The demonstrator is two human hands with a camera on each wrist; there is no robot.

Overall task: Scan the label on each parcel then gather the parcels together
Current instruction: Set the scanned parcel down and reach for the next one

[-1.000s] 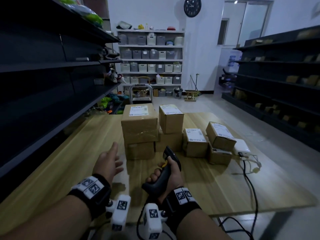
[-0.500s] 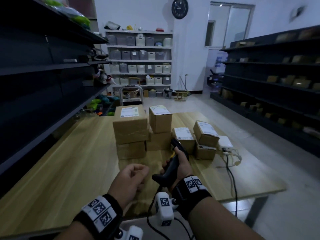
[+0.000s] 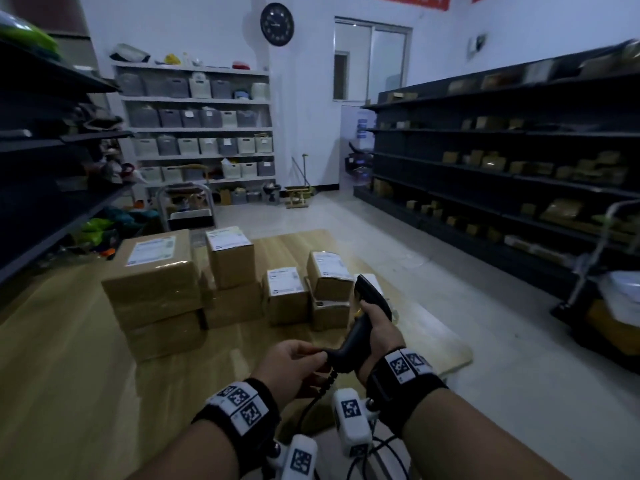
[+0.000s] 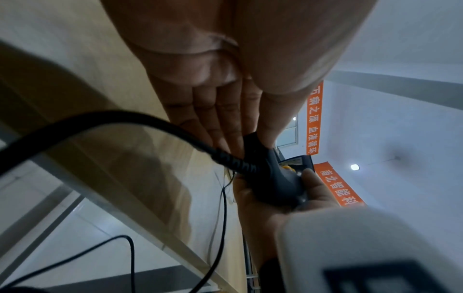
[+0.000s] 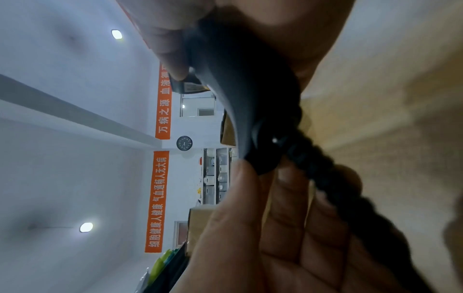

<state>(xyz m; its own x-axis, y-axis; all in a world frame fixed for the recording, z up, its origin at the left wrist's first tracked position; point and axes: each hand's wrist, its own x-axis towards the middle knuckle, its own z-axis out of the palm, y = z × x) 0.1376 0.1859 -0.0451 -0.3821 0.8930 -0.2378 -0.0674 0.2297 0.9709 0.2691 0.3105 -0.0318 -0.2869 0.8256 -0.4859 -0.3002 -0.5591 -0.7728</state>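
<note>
Several brown cardboard parcels with white labels stand grouped on the wooden table: a large two-box stack, a narrower stack, and two small boxes. My right hand grips a black barcode scanner upright, just right of the parcels. My left hand pinches the butt of the scanner's handle, thumb above and fingers below, where the black cable enters. In the right wrist view the handle and the left hand's thumb fill the frame.
The table's right edge lies close to my right wrist. Dark shelving runs along the left and right. A trolley stands behind the table, and a cart is at the far right.
My left hand, open over the table a second ago, curled and moved right to take the scanner's handle base. The right hand and scanner shifted right as the view turned.
</note>
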